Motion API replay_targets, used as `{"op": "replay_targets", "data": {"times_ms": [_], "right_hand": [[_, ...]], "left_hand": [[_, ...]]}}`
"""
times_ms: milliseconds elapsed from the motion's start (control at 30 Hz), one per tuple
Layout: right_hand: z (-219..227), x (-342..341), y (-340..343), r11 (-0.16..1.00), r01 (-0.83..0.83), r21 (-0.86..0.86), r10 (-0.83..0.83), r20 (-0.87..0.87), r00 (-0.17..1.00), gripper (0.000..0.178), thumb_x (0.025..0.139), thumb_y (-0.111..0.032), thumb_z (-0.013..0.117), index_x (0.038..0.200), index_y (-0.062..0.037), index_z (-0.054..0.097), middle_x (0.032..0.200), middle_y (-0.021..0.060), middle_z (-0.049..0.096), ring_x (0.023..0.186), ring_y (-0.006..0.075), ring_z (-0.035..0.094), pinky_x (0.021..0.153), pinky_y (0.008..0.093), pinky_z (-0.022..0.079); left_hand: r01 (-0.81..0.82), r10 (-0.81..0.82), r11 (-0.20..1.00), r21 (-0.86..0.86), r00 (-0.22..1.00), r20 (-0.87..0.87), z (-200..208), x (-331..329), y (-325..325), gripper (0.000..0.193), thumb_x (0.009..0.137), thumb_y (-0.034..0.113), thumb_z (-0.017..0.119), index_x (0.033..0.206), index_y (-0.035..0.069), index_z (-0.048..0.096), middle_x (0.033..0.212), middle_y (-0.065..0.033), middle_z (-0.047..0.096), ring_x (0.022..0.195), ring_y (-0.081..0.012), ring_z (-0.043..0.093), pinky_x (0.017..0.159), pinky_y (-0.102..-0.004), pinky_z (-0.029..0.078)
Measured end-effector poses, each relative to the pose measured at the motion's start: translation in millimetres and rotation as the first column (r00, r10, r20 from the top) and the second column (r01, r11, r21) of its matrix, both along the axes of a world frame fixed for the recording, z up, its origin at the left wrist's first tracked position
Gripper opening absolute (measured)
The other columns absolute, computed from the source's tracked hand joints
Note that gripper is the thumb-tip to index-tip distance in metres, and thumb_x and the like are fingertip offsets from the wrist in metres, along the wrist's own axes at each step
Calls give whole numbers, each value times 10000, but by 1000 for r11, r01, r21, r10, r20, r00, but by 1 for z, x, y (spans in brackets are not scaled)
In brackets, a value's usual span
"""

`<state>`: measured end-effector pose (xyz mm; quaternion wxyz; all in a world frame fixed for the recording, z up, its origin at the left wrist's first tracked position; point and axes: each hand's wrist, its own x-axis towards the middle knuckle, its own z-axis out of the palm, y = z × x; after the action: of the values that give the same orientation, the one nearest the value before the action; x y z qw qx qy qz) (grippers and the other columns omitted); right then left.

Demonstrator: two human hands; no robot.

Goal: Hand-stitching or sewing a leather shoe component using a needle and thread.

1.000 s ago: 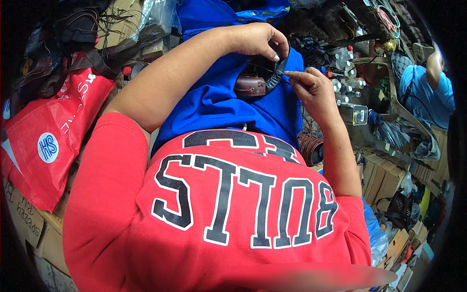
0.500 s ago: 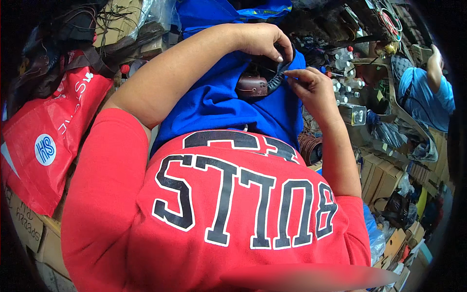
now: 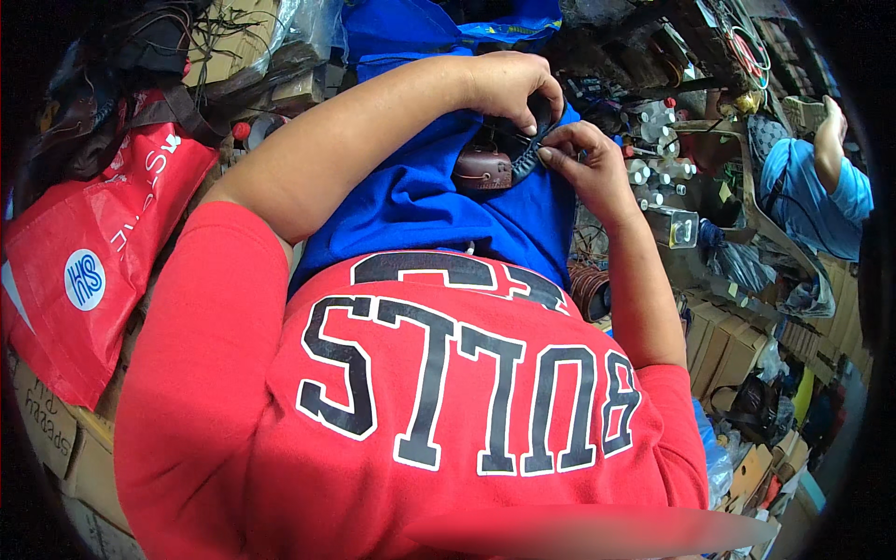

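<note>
A brown leather shoe (image 3: 484, 170) with a dark, gathered collar lies on the blue cloth (image 3: 392, 173) over my lap. My left hand (image 3: 511, 86) reaches across from the left, its thumb and index finger curled round the far part of the collar. From the right, my right hand (image 3: 592, 170) pinches with thumb and index finger at the collar's right edge. Whatever is between those fingertips is too small to make out. The shoe's far end is hidden under my left hand.
At the left lies a red bag (image 3: 89, 252) over cardboard boxes (image 3: 47, 425). Several clear bottles (image 3: 665, 173) and a clear square container (image 3: 674, 227) stand at the right. A person in a blue shirt (image 3: 807, 191) is at the far right.
My right hand's fingertips have come in against the collar, nearer my left thumb. The left hand has shifted slightly and still holds the shoe.
</note>
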<state>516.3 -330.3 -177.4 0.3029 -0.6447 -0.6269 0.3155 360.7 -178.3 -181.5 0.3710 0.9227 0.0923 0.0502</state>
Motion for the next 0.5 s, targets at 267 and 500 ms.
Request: {"op": "replay_targets", "data": {"times_ms": [267,500], "right_hand": [[5,-19,-28,989,72,130,-93,164,982,207,777,-66,674,971,-136,696,730,49,496,669,184,510,640,303,420],[8,-29,-36,991,36,131,-86,398,913,281,792,-108,644,1060,-189,667,769,44,532,741,213,537,758,367,370]], "left_hand": [[-333,296,940,76,905,306,6,-59,-28,316,725,-53,555,1008,61,637,1004,-147,543,971,-309,541,856,-369,446],[-328,301,931,161,938,173,17,-102,-52,342,722,-68,584,1034,62,636,860,-137,587,810,-295,607,724,-359,494]]}}
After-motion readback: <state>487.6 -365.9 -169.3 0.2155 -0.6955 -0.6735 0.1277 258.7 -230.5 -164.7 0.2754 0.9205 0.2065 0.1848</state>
